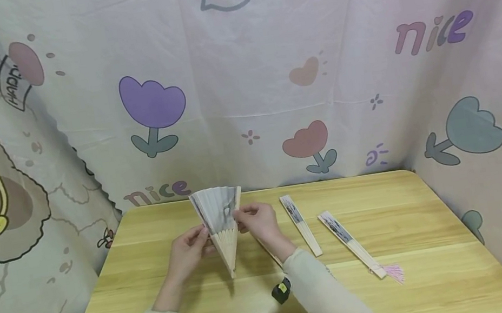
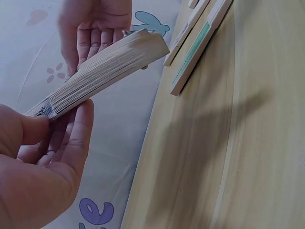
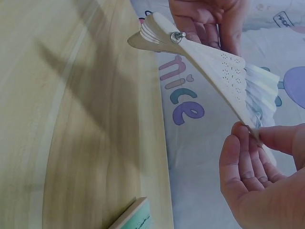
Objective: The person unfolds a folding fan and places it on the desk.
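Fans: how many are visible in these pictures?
4: a half-open fan in the left hand and right hand; a folded fan partly behind the right arm; another folded fan and a tasselled fan farther right on the table. More may be hidden.

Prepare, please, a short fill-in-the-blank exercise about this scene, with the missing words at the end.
The left hand and right hand hold a partly spread ____.
The tassel on the rightmost folded fan is ____.
In the head view, the printed word at upper right on the cloth reads ____.
Missing words: fan; pink; nice.
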The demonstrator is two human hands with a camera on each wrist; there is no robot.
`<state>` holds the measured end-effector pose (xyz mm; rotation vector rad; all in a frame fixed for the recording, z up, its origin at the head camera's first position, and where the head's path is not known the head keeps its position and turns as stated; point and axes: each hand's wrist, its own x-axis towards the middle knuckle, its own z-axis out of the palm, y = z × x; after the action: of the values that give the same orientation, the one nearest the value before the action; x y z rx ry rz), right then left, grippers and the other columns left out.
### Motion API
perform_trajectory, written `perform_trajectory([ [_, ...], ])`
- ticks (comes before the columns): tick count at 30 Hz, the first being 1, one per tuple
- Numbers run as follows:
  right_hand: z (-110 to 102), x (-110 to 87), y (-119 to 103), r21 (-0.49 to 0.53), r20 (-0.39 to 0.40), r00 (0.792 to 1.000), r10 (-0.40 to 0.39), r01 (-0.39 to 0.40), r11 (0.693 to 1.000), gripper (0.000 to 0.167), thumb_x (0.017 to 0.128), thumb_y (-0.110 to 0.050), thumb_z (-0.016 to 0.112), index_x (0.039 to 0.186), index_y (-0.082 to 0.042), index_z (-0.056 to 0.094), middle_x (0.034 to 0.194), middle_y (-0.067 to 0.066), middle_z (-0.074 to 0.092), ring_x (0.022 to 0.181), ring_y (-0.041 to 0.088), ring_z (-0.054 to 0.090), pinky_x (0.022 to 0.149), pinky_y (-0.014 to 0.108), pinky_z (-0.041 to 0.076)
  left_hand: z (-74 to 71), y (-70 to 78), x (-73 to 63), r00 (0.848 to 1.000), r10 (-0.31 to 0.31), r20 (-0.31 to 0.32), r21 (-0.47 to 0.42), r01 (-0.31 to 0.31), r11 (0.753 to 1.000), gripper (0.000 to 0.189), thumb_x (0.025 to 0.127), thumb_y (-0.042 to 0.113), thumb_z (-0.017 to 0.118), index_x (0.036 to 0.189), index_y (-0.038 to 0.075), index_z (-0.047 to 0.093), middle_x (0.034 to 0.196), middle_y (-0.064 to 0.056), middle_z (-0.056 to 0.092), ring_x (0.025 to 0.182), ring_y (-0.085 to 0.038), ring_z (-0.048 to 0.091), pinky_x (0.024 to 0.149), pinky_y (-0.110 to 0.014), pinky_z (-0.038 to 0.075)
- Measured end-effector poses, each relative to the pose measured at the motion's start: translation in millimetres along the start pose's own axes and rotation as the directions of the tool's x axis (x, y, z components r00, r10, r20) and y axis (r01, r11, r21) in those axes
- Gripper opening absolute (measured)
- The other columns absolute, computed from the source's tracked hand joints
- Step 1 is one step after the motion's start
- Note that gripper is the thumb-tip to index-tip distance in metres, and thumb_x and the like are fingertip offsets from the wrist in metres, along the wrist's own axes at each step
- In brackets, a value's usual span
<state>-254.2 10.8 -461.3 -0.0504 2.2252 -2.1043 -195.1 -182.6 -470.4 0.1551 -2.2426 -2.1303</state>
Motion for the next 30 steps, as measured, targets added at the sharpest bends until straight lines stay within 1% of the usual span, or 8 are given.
perform_trajectory([
  [6,-3.4,-0.1,-3.2,0.012,-0.011,1.000,0.015,-0.015,1.000,0.022,0.096,-0.014,0.077,0.105,0.006,0.076,0.088,0.018,0.079,0.062,0.012,0.071,0.065,0.029,0.069,-0.6,2.7,0.2,1.000,0.001,0.005,-0.011,-0.001,1.000,0.037,0.110,0.007,0.054,0.139,-0.016,0.055,0.124,-0.032,0.071,0.080,-0.004,0.075,0.087,-0.029,0.069],
  [11,-7.1,0.0,-5.4,0.045,-0.044,0.999,0.030,-0.028,0.999,0.020,0.095,-0.012,0.076,0.104,0.007,0.075,0.088,0.019,0.080,0.062,0.013,0.072,0.065,0.030,0.070,-1.9,2.7,1.3,1.000,-0.009,-0.020,-0.033,0.009,0.999,0.037,0.110,0.006,0.054,0.140,-0.015,0.055,0.127,-0.031,0.070,0.082,-0.004,0.075,0.089,-0.032,0.069],
  [14,-9.7,0.8,-5.7,0.076,-0.055,0.998,0.043,-0.039,0.996,0.020,0.095,-0.010,0.075,0.105,0.008,0.075,0.089,0.019,0.080,0.063,0.012,0.072,0.067,0.032,0.071,-4.0,1.2,2.3,0.999,-0.020,-0.029,-0.052,0.019,0.998,0.038,0.110,0.007,0.054,0.142,-0.014,0.054,0.130,-0.030,0.069,0.084,-0.004,0.075,0.089,-0.030,0.069],
  [17,-12.3,1.8,-5.7,0.105,-0.059,0.997,0.059,-0.053,0.993,0.021,0.096,-0.009,0.074,0.107,0.009,0.074,0.089,0.018,0.080,0.063,0.010,0.071,0.068,0.031,0.071,-5.5,0.7,2.8,0.999,-0.035,-0.031,-0.095,0.032,0.995,0.038,0.110,0.008,0.053,0.143,-0.013,0.053,0.128,-0.026,0.071,0.085,-0.004,0.076,0.088,-0.027,0.069],
  [20,-14.5,2.5,-5.9,0.125,-0.063,0.996,0.062,-0.053,0.991,0.023,0.097,-0.009,0.074,0.109,0.010,0.073,0.088,0.017,0.080,0.063,0.010,0.071,0.069,0.032,0.071,-6.5,0.2,3.3,0.999,-0.045,-0.028,-0.144,0.041,0.989,0.039,0.110,0.008,0.053,0.143,-0.013,0.052,0.122,-0.020,0.075,0.086,-0.005,0.076,0.088,-0.026,0.068],
  [22,-16.0,3.1,-5.9,0.144,-0.068,0.996,0.061,-0.050,0.988,0.024,0.097,-0.009,0.074,0.110,0.011,0.073,0.085,0.014,0.080,0.063,0.010,0.071,0.069,0.032,0.071,-7.0,-0.3,3.6,0.998,-0.054,-0.028,-0.178,0.049,0.983,0.040,0.110,0.008,0.053,0.144,-0.014,0.051,0.115,-0.012,0.078,0.086,-0.006,0.076,0.089,-0.025,0.068],
  [27,-19.9,4.7,-5.8,0.196,-0.078,0.994,0.080,-0.064,0.979,0.023,0.097,-0.010,0.074,0.108,0.011,0.073,0.077,0.004,0.075,0.063,0.010,0.071,0.065,0.025,0.069,-8.6,-3.0,5.5,0.997,-0.070,-0.028,-0.274,0.059,0.960,0.042,0.110,0.006,0.052,0.146,-0.014,0.047,0.100,0.007,0.077,0.088,-0.006,0.075,0.090,-0.024,0.068],
  [30,-21.6,5.6,-5.4,0.220,-0.080,0.992,0.096,-0.076,0.972,0.023,0.098,-0.011,0.074,0.107,0.010,0.073,0.076,0.003,0.074,0.063,0.009,0.071,0.062,0.022,0.067,-10.3,-6.0,7.5,0.997,-0.069,-0.026,-0.328,0.057,0.943,0.039,0.110,0.006,0.051,0.145,-0.011,0.049,0.098,0.009,0.077,0.090,-0.007,0.075,0.091,-0.025,0.068],
])
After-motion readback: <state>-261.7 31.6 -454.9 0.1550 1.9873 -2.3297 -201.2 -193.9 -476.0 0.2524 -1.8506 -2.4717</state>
